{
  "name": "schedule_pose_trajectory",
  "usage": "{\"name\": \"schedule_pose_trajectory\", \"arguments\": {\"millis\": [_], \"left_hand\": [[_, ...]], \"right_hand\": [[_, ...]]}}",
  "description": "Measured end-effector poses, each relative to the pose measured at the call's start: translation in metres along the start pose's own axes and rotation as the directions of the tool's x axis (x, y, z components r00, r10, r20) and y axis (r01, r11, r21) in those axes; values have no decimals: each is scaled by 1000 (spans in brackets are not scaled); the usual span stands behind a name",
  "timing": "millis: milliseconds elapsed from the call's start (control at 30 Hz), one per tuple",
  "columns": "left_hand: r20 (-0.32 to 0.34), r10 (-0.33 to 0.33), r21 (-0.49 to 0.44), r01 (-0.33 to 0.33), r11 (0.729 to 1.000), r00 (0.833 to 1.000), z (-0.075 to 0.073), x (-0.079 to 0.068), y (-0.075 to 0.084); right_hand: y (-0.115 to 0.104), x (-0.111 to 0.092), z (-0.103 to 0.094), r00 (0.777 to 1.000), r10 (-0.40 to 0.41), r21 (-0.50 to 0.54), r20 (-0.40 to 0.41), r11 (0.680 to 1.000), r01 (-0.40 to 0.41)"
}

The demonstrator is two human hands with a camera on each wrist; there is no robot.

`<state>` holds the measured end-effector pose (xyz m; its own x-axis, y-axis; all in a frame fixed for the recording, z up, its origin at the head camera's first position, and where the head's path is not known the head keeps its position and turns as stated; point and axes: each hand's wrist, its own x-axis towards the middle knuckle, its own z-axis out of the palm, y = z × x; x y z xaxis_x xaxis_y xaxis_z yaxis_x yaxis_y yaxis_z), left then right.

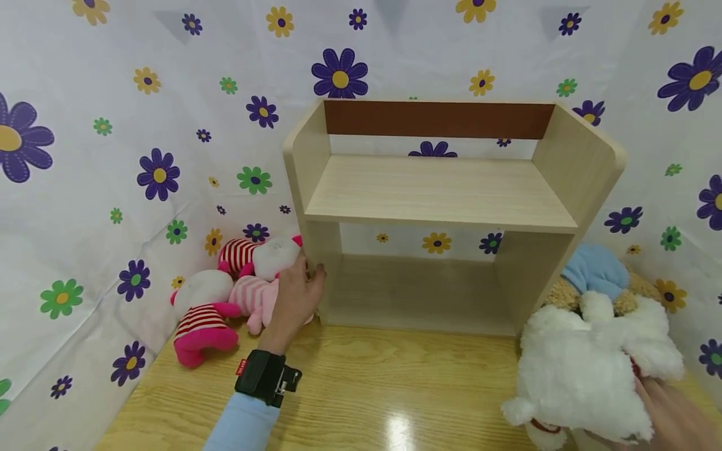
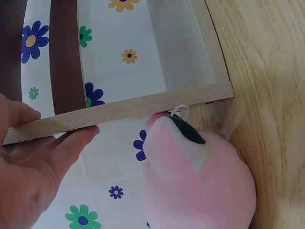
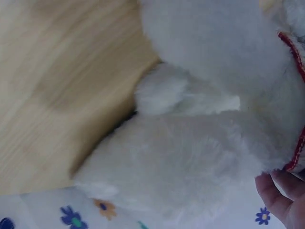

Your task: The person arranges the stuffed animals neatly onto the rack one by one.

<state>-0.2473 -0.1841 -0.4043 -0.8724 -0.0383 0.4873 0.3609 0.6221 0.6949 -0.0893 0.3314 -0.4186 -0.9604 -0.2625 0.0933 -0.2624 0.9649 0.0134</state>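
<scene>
The head view looks forward and down over the surface (image 1: 361,388) — far enough back to frame the whole shelf (image 1: 440,191). The left wrist view sits close, turned sideways, along the shelf's left side panel (image 2: 128,106) (shared with the head view). The right wrist view is tight on the white plush toy (image 3: 157,162) — which the head view shows near the surface's right edge.

I can read no word, brand or number on any of my three feeds. The small red tag (image 1: 241,367) on the black wrist strap (image 1: 261,377), behind the left hand (image 1: 293,297) and toward the table's (image 1: 361,382) left edge, bears pale marks like lettering, too small to make out.
</scene>
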Motion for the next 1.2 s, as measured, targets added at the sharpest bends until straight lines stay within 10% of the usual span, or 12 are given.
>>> {"name": "schedule_pose_trajectory", "arguments": {"millis": [100, 233, 567, 1200], "left_hand": [[11, -23, 2, 23, 1000, 1000, 3, 1, 1], [18, -43, 2, 43, 999, 999, 2, 0, 0], [30, -28, 11, 27, 1000, 999, 2, 1, 0], [28, -38, 24, 37, 999, 999, 3, -2, -2]], "right_hand": [[-26, 11, -9, 978, -2, 138, -207, 990, 31], [-51, 27, -7, 856, -97, 144, -508, 970, 195], [-83, 78, 14, 724, -93, 255, -684, 899, 357], [-115, 148, 39, 785, 16, 413, -620, 857, 308]]}}
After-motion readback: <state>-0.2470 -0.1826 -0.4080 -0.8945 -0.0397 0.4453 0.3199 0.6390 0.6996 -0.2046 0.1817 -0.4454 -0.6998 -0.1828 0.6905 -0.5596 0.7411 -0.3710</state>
